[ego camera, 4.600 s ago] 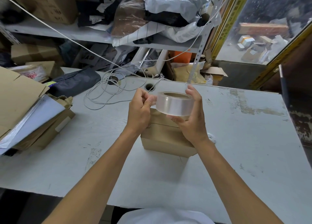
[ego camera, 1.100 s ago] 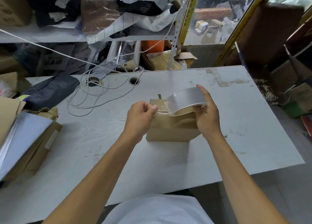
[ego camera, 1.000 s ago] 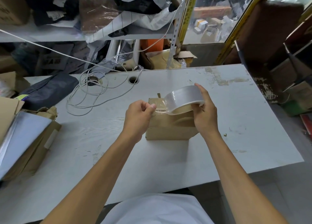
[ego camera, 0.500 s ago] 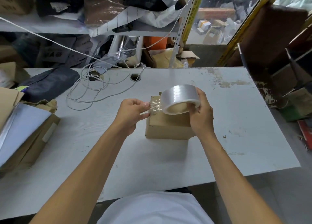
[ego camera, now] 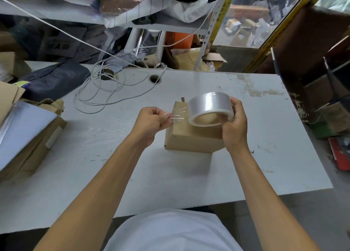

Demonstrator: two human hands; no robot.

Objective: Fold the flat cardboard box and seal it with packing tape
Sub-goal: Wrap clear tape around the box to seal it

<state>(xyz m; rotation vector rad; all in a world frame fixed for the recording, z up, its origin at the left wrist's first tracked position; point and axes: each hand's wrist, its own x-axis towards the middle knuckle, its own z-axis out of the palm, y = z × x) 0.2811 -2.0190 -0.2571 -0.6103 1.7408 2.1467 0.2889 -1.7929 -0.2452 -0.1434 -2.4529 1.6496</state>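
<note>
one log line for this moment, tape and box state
left hand pinches tape end | right hand holds tape roll | box folded, on table

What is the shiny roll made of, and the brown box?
The tape roll looks like clear, glossy plastic film: it shines, and the pulled strip shows the box through it. The box looks like plain brown cardboard, matte with creased edges.

A person's bare forearms rise from the lower edge of the frame, no sleeves, watch or jewellery visible on either; the left hand (ego camera: pixel 151 122) and right hand (ego camera: pixel 233 129) are ungloved, with short nails. A plain white shirt (ego camera: pixel 170 231) fills the bottom centre.
</note>
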